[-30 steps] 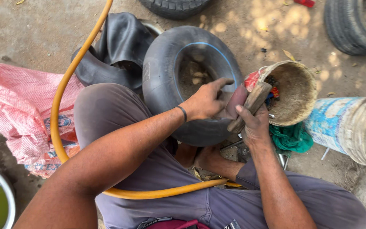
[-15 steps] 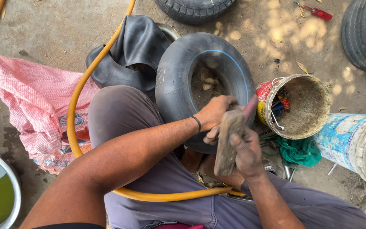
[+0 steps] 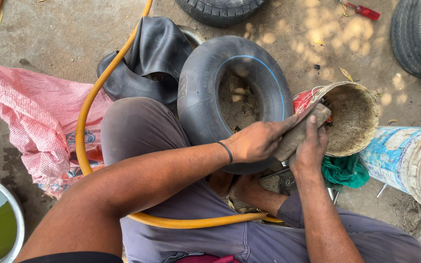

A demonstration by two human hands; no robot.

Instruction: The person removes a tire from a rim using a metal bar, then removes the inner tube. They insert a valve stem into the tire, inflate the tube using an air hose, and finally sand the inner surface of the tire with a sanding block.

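Left hand [image 3: 257,141]: fingers closed around the near end of a grey-brown block [image 3: 300,131].
Right hand [image 3: 310,148]: fingers wrapped over the block's far end.
Block: tilted, pressed against the inflated inner tube [image 3: 205,97], beside the dirty bucket [image 3: 354,119].
Surroundings: yellow hose [image 3: 86,112] across the lap; pink sack [image 3: 30,122] on the floor.

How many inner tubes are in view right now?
2. The inflated inner tube leans against the person's knee, just beyond the left hand and right hand. The deflated inner tube lies crumpled behind it, to its left. Others may be hidden.
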